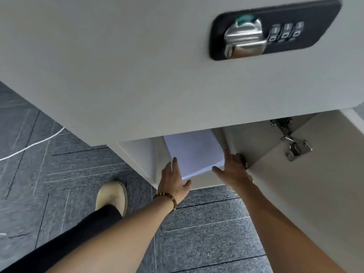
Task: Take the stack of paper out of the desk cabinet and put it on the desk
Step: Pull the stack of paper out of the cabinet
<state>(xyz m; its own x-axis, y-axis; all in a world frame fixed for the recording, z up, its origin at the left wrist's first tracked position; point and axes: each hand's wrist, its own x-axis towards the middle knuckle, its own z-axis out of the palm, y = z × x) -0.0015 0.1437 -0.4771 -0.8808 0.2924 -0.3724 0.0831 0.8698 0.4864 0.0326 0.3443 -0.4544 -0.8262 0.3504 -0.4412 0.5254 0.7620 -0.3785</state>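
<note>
Hidden: the far end of the stack of paper (194,152) runs up under the pale front panel (118,66) that fills the top of the view, so its full length does not show; the inside of the desk cabinet (137,154) beyond it is out of sight as well.
Cut off: both forearms leave the bottom edge of the view; the open cabinet door (307,184) runs off the right edge.
Hard to make out: the whole view is softened by blur, and the digits on the combination lock (273,30) cannot be read; the thickness of the stack shows only as a thin pale edge at its near corner.
Stack of paper: white, smooth, rectangular sheets lying flat on the cabinet's floor, near corner at the opening's front edge.
Left hand (173,184): fingers loosely spread, fingertips touching the stack's left edge, thumb apart below the near corner; it grips nothing.
Right hand (230,168): fingers extended and slightly apart, laid against the stack's right edge, thumb pointing toward the near corner; not closed on the paper.
Bracelet (167,198): brown beads around the left wrist.
Lock: black rounded plate with a shiny metal latch and three dials.
Hinge (291,142): bright metal, joining door to cabinet wall.
Floor (206,233): grey, grainy carpet tiles with thin dark and light lines; a white cable (29,146) curves across it.
Shoe (112,196): cream, rounded toe, below a dark trouser leg (69,237).
</note>
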